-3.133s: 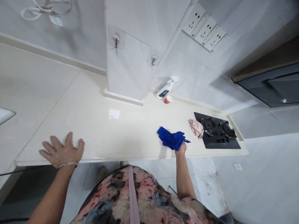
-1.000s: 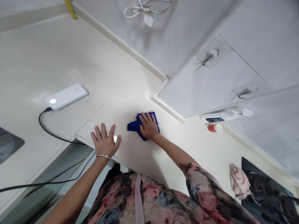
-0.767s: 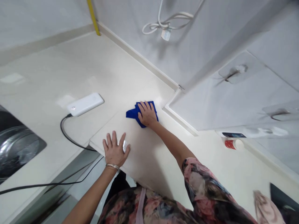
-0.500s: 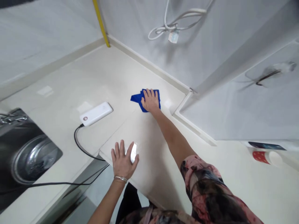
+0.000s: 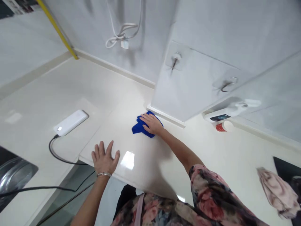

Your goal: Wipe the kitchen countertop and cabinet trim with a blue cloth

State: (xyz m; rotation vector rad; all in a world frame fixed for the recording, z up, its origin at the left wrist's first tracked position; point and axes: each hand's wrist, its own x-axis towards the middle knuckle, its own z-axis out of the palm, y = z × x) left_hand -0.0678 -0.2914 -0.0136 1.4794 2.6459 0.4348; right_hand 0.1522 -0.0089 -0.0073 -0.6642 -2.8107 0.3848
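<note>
My right hand (image 5: 152, 123) lies flat on a crumpled blue cloth (image 5: 139, 128), pressing it onto the cream countertop (image 5: 70, 91) just in front of the base of a white tiled pillar (image 5: 188, 91). Its fingers are stretched over the cloth. My left hand (image 5: 104, 158) rests palm down with fingers spread near the counter's front edge, holding nothing. A thin bracelet circles that wrist.
A white power bank (image 5: 70, 122) with a black cable (image 5: 56, 155) lies at the left. A steel sink (image 5: 14, 175) shows at the lower left. A white spray bottle (image 5: 229, 110) and a red cup (image 5: 223, 126) stand by the wall. A pink cloth (image 5: 277, 192) lies beside the black hob (image 5: 288, 171).
My right hand has slid the blue cloth from the back of the corner toward the pillar's base. The left hand stays flat near the edge. My view has swung right.
</note>
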